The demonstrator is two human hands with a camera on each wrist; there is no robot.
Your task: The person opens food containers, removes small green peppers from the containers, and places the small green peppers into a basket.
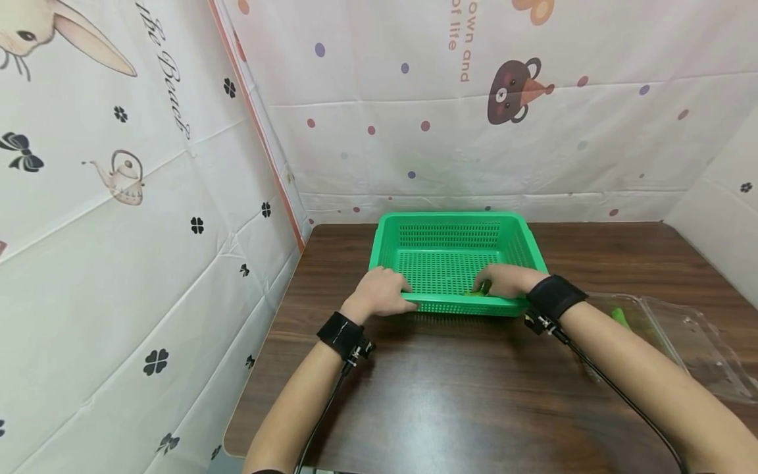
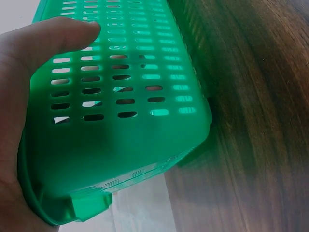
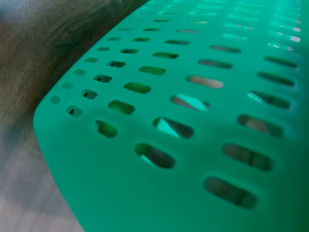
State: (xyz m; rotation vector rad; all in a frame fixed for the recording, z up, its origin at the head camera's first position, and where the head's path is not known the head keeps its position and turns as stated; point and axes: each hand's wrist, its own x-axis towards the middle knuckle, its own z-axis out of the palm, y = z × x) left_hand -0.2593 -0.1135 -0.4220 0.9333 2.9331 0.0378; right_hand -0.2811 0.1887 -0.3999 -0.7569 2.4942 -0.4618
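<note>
Left hand [image 1: 383, 291] grips basket [image 1: 441, 299] rim, near left; right hand [image 1: 505, 280], nearer, pinches green vegetable [image 1: 486, 287] inside near wall, long axis unclear.

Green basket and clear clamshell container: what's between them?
Head view: the black wrist strap on the right arm cuts across between basket and container; wood-grain tabletop shows there too.
</note>
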